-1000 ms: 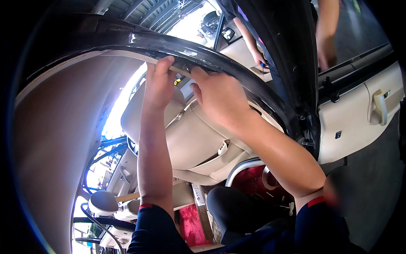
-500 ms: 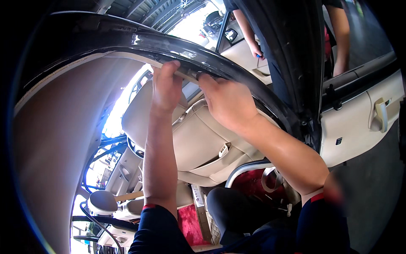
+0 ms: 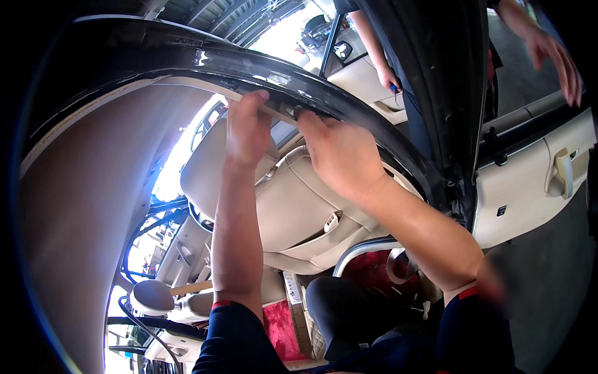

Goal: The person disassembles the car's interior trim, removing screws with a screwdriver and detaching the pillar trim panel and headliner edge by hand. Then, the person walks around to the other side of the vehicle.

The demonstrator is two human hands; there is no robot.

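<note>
Black door-frame edge (image 3: 349,103), both our hands up against it.
Our left hand (image 3: 247,128) and right hand (image 3: 341,153) press fingertips on its pale strip (image 3: 274,111); fingertips hidden, grip unclear.

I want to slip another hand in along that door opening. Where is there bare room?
Free: the black door-frame edge left of the left hand, and the gap between both forearms over the beige seat. Crowded: where the right hand meets the left, and the right end by the open door.
</note>
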